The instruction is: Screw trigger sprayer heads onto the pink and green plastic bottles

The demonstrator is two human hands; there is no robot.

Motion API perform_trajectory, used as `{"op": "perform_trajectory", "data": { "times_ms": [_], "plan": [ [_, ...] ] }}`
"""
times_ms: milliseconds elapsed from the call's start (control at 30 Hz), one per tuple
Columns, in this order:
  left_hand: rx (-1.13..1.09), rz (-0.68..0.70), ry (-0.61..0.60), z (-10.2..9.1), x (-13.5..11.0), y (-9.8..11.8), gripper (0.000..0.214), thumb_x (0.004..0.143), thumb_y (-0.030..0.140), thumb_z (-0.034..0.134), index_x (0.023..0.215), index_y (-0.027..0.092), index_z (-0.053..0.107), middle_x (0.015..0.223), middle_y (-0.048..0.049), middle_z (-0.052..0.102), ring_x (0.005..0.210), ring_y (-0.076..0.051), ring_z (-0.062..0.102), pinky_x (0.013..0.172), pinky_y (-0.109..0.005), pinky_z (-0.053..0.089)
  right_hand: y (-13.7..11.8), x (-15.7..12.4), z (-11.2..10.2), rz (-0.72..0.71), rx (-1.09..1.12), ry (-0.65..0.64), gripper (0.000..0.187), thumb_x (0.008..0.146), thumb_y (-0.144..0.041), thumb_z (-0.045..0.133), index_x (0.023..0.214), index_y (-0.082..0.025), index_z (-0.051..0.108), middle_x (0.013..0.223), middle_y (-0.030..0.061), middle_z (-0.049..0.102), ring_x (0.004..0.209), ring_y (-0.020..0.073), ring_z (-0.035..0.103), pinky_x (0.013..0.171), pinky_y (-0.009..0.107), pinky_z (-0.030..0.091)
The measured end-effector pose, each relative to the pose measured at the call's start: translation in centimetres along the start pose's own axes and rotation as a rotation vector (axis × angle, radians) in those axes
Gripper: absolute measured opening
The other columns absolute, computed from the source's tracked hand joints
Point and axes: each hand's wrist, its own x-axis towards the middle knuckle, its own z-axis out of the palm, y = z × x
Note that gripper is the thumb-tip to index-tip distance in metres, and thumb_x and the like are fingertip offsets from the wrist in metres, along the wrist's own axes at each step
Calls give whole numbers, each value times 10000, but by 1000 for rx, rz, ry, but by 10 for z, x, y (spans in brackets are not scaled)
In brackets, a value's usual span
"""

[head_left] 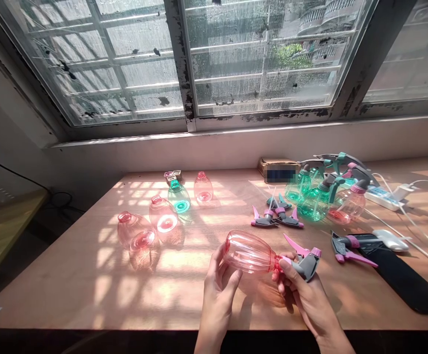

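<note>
A clear pink spray bottle (251,251) lies sideways in the air above the table's front part. Its base rests in my left hand (219,280), thumb below and fingers behind it. My right hand (302,290) grips a grey and pink trigger spray head (306,260) at the bottle's neck, thumb and fingers around the collar. The spray head meets the neck; how far it is screwed on cannot be seen. To the right, another grey and pink spray head (354,246) lies on a black pouch (402,275).
Open pink bottles (135,231) and a green one (179,196) stand at the left. Loose spray heads (276,214) lie mid-table. Assembled green (314,201) and pink spray bottles (349,204) stand before a power strip (383,196) with white cables. A cardboard box (278,164) sits by the wall.
</note>
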Motion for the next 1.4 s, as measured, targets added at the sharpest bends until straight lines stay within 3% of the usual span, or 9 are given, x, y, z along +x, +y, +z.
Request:
{"op": "perform_trajectory", "data": {
  "times_ms": [200, 367, 633, 867, 1400],
  "plan": [
    [49, -16, 13, 4, -4, 13, 472, 907, 442, 799, 1345, 298, 696, 1520, -91, 666, 1373, -310, 636, 1170, -427, 488, 1, 0, -1, -7, 2, 2, 529, 768, -589, 922, 1003, -218, 628, 653, 17, 717, 491, 149, 571, 337, 172, 358],
    [54, -26, 37, 5, -4, 14, 453, 899, 481, 800, 1290, 273, 703, 1449, -98, 712, 1324, -312, 670, 1132, -435, 517, 2, 2, -3, -1, 49, -2, 571, 660, -528, 1007, 987, -220, 656, 642, -10, 708, 509, 144, 574, 426, 203, 446],
    [16, -7, 45, 2, -3, 8, 433, 895, 444, 809, 1270, 268, 683, 1491, -107, 673, 1260, -303, 687, 1091, -435, 531, 1, 2, -4, -19, 32, -20, 482, 747, -554, 952, 957, -218, 678, 649, 2, 723, 526, 131, 583, 476, 192, 443],
    [-15, 23, 0, 2, 0, 7, 434, 886, 364, 827, 1285, 283, 678, 1487, -110, 666, 1339, -317, 644, 1119, -436, 505, 2, 3, -5, -27, 20, -38, 468, 744, -510, 960, 967, -229, 660, 648, -6, 718, 514, 131, 580, 461, 178, 421],
    [23, 24, -29, -1, -1, 5, 483, 882, 382, 829, 1325, 283, 663, 1495, -114, 645, 1337, -326, 640, 1132, -439, 499, 3, 4, -7, -18, 34, -43, 421, 760, -476, 951, 938, -227, 663, 642, -17, 708, 524, 118, 587, 501, 163, 448]
  ]
}}
